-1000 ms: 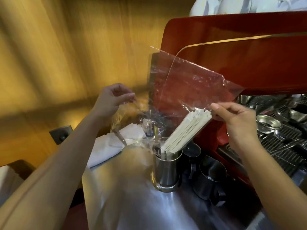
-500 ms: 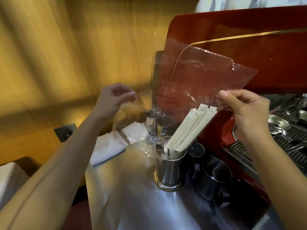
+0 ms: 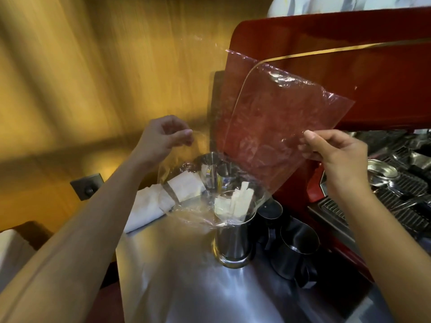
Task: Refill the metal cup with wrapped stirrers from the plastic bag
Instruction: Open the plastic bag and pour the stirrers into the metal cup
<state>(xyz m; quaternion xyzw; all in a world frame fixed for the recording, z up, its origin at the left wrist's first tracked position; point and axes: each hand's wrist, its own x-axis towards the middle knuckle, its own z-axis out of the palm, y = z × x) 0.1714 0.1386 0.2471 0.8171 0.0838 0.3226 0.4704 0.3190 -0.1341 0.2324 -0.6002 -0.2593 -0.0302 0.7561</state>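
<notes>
A clear plastic bag [image 3: 275,127] hangs upside down over the metal cup [image 3: 233,241], its open mouth draped around the cup's rim. My left hand [image 3: 161,138] pinches the bag's left edge. My right hand [image 3: 335,155] grips its lower right edge. Pale wrapped stirrers [image 3: 235,201] stand inside the cup, their tops showing through the plastic. The upper part of the bag looks empty.
The cup stands on a steel counter [image 3: 186,287]. Two dark pitchers [image 3: 296,248] sit right of it, small steel jugs [image 3: 210,169] behind, a folded white cloth [image 3: 163,197] to the left. A red espresso machine [image 3: 338,66] and its drip tray [image 3: 396,201] fill the right.
The stirrers, which leaned out high toward my right hand, have slid down into the cup. The bag has lifted higher and its mouth now wraps the rim.
</notes>
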